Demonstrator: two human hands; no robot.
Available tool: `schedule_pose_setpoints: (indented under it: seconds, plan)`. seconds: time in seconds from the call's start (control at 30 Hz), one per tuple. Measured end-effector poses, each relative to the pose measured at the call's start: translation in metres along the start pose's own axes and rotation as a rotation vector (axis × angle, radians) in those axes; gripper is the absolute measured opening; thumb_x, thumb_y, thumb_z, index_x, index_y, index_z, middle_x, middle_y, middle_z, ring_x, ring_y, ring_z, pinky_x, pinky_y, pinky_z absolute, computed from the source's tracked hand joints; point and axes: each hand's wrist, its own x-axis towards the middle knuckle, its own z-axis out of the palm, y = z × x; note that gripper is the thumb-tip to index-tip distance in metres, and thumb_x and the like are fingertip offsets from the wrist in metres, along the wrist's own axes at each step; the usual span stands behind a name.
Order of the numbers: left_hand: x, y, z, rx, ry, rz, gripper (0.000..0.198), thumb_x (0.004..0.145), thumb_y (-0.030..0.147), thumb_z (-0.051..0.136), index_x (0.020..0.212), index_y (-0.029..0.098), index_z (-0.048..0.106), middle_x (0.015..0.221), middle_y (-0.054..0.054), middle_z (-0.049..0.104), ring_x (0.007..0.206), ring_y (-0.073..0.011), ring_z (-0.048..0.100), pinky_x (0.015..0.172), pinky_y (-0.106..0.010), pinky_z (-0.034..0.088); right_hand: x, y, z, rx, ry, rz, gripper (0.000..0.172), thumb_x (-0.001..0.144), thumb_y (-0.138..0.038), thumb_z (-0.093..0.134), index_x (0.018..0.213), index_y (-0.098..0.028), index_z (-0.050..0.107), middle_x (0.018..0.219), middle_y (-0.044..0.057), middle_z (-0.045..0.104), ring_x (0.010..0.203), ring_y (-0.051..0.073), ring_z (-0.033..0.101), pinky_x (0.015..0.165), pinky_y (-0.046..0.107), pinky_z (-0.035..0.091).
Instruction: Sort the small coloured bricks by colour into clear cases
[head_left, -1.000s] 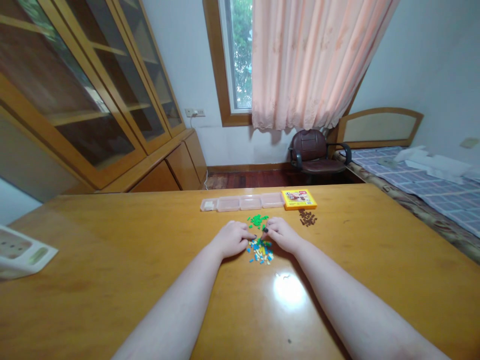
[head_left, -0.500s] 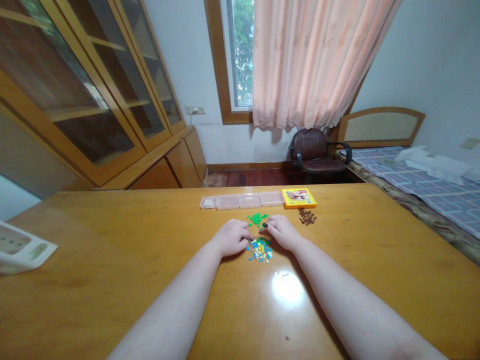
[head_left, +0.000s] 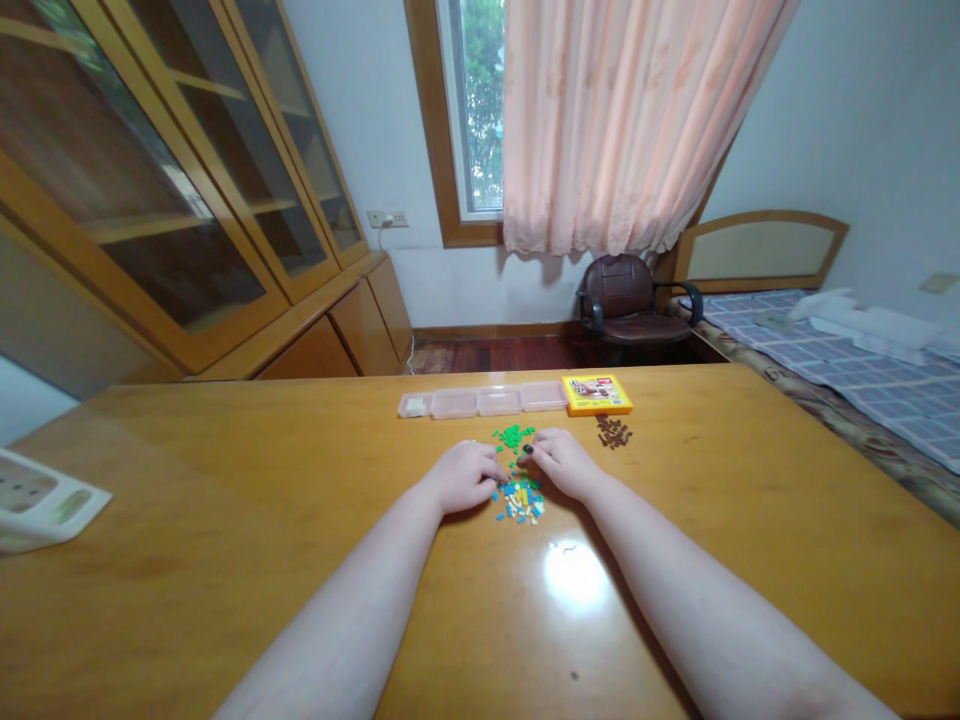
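Note:
A small heap of mixed blue, yellow, white and green pieces (head_left: 519,500) lies on the wooden table (head_left: 225,520) between my hands. Just beyond it is a separate little pile of green pieces (head_left: 513,437). My left hand (head_left: 463,476) rests knuckles up at the left edge of the mixed heap, fingers curled and tips pressed together. My right hand (head_left: 562,462) sits at the heap's right, fingertips pinched near the green pile. What either pinch holds is too small to see.
A clear divided plastic box (head_left: 484,402) and a yellow box (head_left: 597,394) lie at the table's far side, with a pile of brown pieces (head_left: 613,433) to the right. A white object (head_left: 37,498) sits at the left edge. A chair (head_left: 628,308) and a bed (head_left: 862,370) stand beyond.
Both hands stay at the mixed heap with only slight finger movement. The view has shifted a little.

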Motion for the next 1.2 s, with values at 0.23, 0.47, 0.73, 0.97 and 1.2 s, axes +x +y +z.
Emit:
schedule_pose_setpoints:
  seconds: [0.23,0.47,0.73,0.97,1.2]
  plan:
    - [-0.001,-0.001,-0.002,-0.044,0.015,0.009,0.026,0.072,0.012,0.050,0.076,0.023,0.074,0.073,-0.001,0.062,0.071,-0.0149,0.056,0.070,-0.027,0.039,-0.001,0.000,0.000,0.026,-0.006,-0.036,0.046,0.095,-0.031,0.035,0.077,-0.021,0.077,0.067,0.004,0.058,0.069,0.016,0.052,0.070,0.027,0.037]
    - [0.000,0.000,0.004,-0.010,-0.004,0.065,0.034,0.073,0.015,0.051,0.095,0.029,0.073,0.075,-0.001,0.060,0.073,-0.0156,0.055,0.070,-0.027,0.039,0.000,0.007,0.003,-0.017,0.059,0.025,0.047,0.095,-0.033,0.035,0.075,-0.018,0.074,0.069,0.005,0.061,0.069,0.016,0.053,0.069,0.027,0.037]
    - [0.000,-0.003,0.001,0.007,-0.009,0.027,0.033,0.073,0.015,0.051,0.091,0.028,0.075,0.073,-0.002,0.061,0.071,-0.0157,0.055,0.068,-0.027,0.039,-0.001,0.005,0.002,-0.010,0.016,0.013,0.047,0.095,-0.032,0.037,0.069,-0.018,0.075,0.064,0.004,0.060,0.066,0.015,0.052,0.068,0.027,0.036]
    - [-0.001,-0.005,0.000,0.055,-0.014,-0.044,0.038,0.073,0.016,0.050,0.102,0.029,0.072,0.077,-0.002,0.064,0.070,-0.0166,0.057,0.067,-0.027,0.040,0.000,-0.002,-0.002,0.069,-0.078,-0.158,0.055,0.097,-0.043,0.030,0.078,-0.020,0.076,0.063,0.004,0.056,0.068,0.015,0.050,0.068,0.027,0.037]
    - [0.001,-0.001,0.001,0.076,0.011,-0.084,0.040,0.075,0.019,0.050,0.110,0.027,0.067,0.084,-0.003,0.067,0.075,-0.0185,0.060,0.071,-0.029,0.044,-0.001,0.002,0.000,-0.004,-0.069,-0.133,0.049,0.096,-0.038,0.036,0.073,-0.020,0.076,0.064,0.003,0.055,0.068,0.015,0.049,0.069,0.028,0.035]
